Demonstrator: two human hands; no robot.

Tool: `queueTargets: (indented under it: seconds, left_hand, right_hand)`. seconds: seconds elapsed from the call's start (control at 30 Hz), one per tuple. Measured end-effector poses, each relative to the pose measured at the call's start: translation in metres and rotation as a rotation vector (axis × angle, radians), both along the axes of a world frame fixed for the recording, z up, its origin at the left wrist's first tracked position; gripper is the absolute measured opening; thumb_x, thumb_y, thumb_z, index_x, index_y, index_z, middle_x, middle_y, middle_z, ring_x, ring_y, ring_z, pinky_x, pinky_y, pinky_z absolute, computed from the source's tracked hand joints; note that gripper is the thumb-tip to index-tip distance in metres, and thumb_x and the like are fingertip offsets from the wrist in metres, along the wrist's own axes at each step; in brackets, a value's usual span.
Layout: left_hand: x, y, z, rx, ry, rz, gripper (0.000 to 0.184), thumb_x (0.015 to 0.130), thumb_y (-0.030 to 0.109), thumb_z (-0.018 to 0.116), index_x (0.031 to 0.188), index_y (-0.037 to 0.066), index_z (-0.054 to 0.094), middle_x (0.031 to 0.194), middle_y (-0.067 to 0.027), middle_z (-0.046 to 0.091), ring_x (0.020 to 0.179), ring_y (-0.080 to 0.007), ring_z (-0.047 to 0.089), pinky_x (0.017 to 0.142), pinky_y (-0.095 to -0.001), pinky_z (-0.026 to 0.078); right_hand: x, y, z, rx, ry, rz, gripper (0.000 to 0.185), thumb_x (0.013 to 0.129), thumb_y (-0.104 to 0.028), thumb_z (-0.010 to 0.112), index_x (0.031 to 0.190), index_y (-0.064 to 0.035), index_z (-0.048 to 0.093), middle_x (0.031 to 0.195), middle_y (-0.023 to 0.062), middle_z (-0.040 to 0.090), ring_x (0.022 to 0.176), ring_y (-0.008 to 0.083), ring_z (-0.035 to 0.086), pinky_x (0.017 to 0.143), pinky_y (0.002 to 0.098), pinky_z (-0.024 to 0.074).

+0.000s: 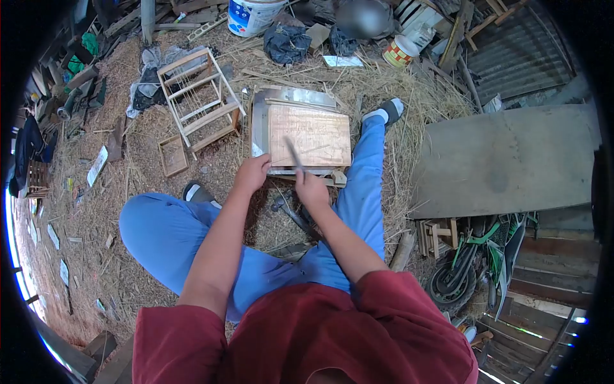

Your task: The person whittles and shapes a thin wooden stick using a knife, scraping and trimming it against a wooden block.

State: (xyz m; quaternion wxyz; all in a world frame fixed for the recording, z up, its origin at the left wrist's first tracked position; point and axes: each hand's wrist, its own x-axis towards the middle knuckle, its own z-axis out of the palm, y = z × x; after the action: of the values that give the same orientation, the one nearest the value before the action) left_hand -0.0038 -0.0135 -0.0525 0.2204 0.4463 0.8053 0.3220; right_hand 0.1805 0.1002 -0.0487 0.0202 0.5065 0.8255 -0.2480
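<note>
In my right hand (311,189) is a knife (293,153), its handle wrapped by my fingers and its grey blade pointing up and left over a flat wooden board (313,131). My left hand (254,173) is at the board's lower left corner, with its fingers pressed together. A thin line, maybe a sliver of wood, runs from near those fingers across the board; what they pinch is too small to tell. Under the board lies a grey metal-looking sheet (260,121). Some dark tools (291,211) rest on the ground between my legs.
A slatted wooden frame (203,99) stands left of the board, near a small wooden tray (173,155). Behind are a white-and-blue bucket (252,16) and a smaller bucket (401,51). At right are a large grey panel (505,163) and a green motorbike (476,256). Straw and shavings cover the ground.
</note>
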Motion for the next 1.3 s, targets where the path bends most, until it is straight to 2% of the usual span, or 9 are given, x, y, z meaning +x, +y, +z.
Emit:
queueTargets:
  seconds: [0.13,0.2,0.27,0.37,0.47,0.63,0.9,1.07,1.3]
  left_hand:
    - [-0.002,0.001,0.012,-0.020,-0.033,0.026,0.016,0.094,0.022,0.060,0.104,0.012,0.065,0.093,-0.0218,0.068,0.088,-0.0440,0.064,0.075,-0.0509,0.051]
    - [-0.004,0.000,0.009,-0.024,-0.043,0.023,0.016,0.093,0.023,0.060,0.103,0.012,0.065,0.093,-0.0217,0.068,0.087,-0.0437,0.064,0.075,-0.0507,0.051]
    - [-0.005,0.002,0.007,-0.027,-0.026,0.018,0.015,0.093,0.021,0.061,0.103,0.010,0.065,0.091,-0.0208,0.068,0.086,-0.0429,0.065,0.074,-0.0490,0.051]
    - [-0.003,0.001,0.013,-0.035,-0.017,0.032,0.015,0.093,0.022,0.060,0.102,0.012,0.066,0.091,-0.0217,0.068,0.086,-0.0429,0.065,0.074,-0.0501,0.052]
    - [-0.005,-0.001,0.011,-0.031,-0.012,0.027,0.014,0.093,0.021,0.060,0.102,0.011,0.066,0.091,-0.0218,0.068,0.086,-0.0429,0.065,0.075,-0.0501,0.052]
    - [-0.002,0.001,0.008,-0.024,-0.022,0.027,0.017,0.094,0.024,0.059,0.102,0.011,0.065,0.091,-0.0225,0.067,0.087,-0.0435,0.065,0.075,-0.0516,0.051]
    - [0.000,-0.001,0.015,-0.067,-0.019,0.036,0.020,0.096,0.029,0.058,0.103,0.012,0.066,0.090,-0.0228,0.067,0.086,-0.0445,0.064,0.075,-0.0526,0.051]
    - [-0.001,0.000,0.011,-0.058,-0.035,0.061,0.019,0.095,0.030,0.059,0.103,0.014,0.067,0.089,-0.0214,0.068,0.087,-0.0441,0.065,0.075,-0.0516,0.051]
    - [0.000,0.003,0.005,-0.059,-0.033,0.042,0.018,0.094,0.027,0.060,0.100,0.011,0.064,0.090,-0.0223,0.067,0.087,-0.0451,0.063,0.074,-0.0521,0.050]
  right_hand:
    - [0.014,0.012,-0.009,-0.006,-0.020,-0.012,0.059,0.102,-0.049,0.038,0.091,-0.0012,0.072,0.087,0.0284,0.069,0.084,0.0450,0.069,0.078,0.0553,0.0541]
    - [0.019,0.017,-0.008,-0.015,0.070,-0.182,0.062,0.102,-0.050,0.037,0.090,-0.0006,0.072,0.089,0.0293,0.069,0.085,0.0464,0.068,0.080,0.0556,0.0533]
    - [0.024,0.012,0.001,-0.015,0.027,-0.009,0.063,0.102,-0.050,0.036,0.090,-0.0001,0.073,0.091,0.0309,0.068,0.089,0.0476,0.067,0.084,0.0556,0.0519]
    - [0.027,0.031,-0.013,-0.029,0.142,-0.353,0.063,0.102,-0.050,0.035,0.092,-0.0005,0.073,0.093,0.0302,0.068,0.092,0.0483,0.066,0.086,0.0557,0.0509]
    - [0.024,0.020,-0.015,-0.058,0.076,-0.056,0.063,0.102,-0.050,0.035,0.094,-0.0004,0.073,0.093,0.0296,0.068,0.092,0.0488,0.065,0.084,0.0554,0.0511]
    - [0.025,0.030,-0.036,-0.008,0.177,-0.352,0.063,0.103,-0.047,0.034,0.097,0.0026,0.072,0.093,0.0318,0.067,0.090,0.0506,0.064,0.085,0.0557,0.0490]
    - [0.017,0.013,-0.010,0.015,0.188,-0.202,0.063,0.103,-0.048,0.037,0.090,0.0041,0.070,0.088,0.0318,0.067,0.088,0.0494,0.065,0.083,0.0557,0.0500]
    - [-0.004,-0.016,0.005,0.000,0.024,0.108,0.060,0.102,-0.050,0.040,0.087,0.0003,0.069,0.087,0.0291,0.068,0.084,0.0466,0.067,0.080,0.0567,0.0517]
    - [0.003,-0.004,-0.006,-0.003,0.071,-0.019,0.058,0.102,-0.049,0.041,0.090,-0.0002,0.070,0.084,0.0294,0.068,0.081,0.0469,0.067,0.076,0.0569,0.0528]
